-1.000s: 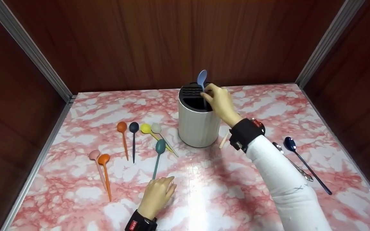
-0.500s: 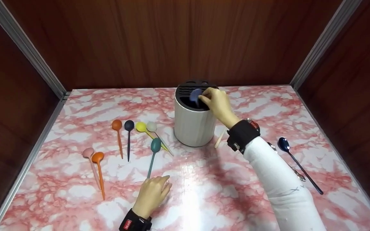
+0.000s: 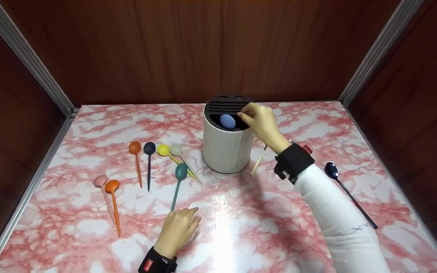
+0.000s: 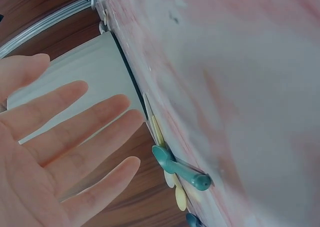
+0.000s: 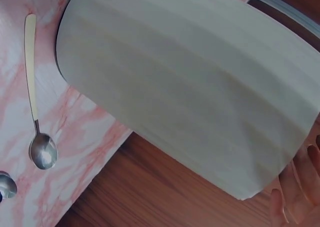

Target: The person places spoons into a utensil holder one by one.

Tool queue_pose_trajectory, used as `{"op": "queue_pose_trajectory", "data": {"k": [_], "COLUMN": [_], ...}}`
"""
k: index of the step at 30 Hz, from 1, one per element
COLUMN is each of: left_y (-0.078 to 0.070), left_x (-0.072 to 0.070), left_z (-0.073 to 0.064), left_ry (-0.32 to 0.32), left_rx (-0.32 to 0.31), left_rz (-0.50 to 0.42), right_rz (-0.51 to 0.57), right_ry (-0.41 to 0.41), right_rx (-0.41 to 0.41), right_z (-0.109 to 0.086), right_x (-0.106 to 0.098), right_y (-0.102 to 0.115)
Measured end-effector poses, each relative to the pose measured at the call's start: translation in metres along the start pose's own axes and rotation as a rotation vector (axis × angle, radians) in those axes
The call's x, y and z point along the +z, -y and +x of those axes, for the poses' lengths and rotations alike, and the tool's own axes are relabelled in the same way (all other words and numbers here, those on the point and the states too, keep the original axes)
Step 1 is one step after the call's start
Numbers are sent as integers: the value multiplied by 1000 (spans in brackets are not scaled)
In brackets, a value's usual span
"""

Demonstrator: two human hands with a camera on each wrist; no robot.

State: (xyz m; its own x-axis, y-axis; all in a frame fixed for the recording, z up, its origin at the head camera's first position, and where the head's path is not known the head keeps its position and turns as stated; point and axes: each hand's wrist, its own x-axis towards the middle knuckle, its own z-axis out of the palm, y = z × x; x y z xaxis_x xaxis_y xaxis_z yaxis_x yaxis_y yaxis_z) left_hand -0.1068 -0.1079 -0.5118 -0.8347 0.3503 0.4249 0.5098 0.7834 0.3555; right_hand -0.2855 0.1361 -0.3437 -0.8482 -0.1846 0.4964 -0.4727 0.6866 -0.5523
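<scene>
The light-blue spoon (image 3: 227, 121) sits bowl-up in the front opening of the holder (image 3: 226, 148); its handle is hidden inside. The step in hand appears to be letting the spoon settle there. The right hand (image 3: 262, 121) is at the right side of the holder's rim, thumb and forefinger bent with tips close together, no spoon visible between them. Before withdrawing, confirm that the bowl rests against the opening's wall. Lift the fingers straight up from the holder; a sideways exit could knock the bowl. Hold the wrist clear of the cream-handled spoon (image 5: 32, 87), right of the holder. The left hand (image 3: 178, 231), front-left of the holder, has fingers extended and holds nothing; contact with the teal spoon (image 3: 181, 172), left of the holder, cannot be confirmed.
</scene>
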Motion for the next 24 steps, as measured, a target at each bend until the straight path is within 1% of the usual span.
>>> {"op": "queue_pose_trajectory", "data": {"k": [5, 9, 12, 17, 19, 21, 24], "left_y": [1, 0, 0, -1, -1, -1, -1], "left_x": [0, -1, -1, -1, -1, 0, 1], "left_z": [0, 0, 0, 0, 0, -1, -1], "left_ry": [0, 1, 10, 20, 15, 9, 0], "left_rx": [2, 1, -4, -11, -6, 2, 10], "left_rz": [3, 7, 6, -2, -1, 2, 8], "right_rz": [37, 90, 115, 175, 171, 134, 86], "right_ry": [-18, -67, -91, -89, -78, -67, -21], "right_rx": [-10, -4, 27, 106, 133, 155, 185], "right_z": [-3, -4, -4, -10, -14, -19, -28], "right_x": [-11, -22, -32, -48, -52, -55, -57], "right_y": [-3, -9, -16, -34, -44, -55, -71]}}
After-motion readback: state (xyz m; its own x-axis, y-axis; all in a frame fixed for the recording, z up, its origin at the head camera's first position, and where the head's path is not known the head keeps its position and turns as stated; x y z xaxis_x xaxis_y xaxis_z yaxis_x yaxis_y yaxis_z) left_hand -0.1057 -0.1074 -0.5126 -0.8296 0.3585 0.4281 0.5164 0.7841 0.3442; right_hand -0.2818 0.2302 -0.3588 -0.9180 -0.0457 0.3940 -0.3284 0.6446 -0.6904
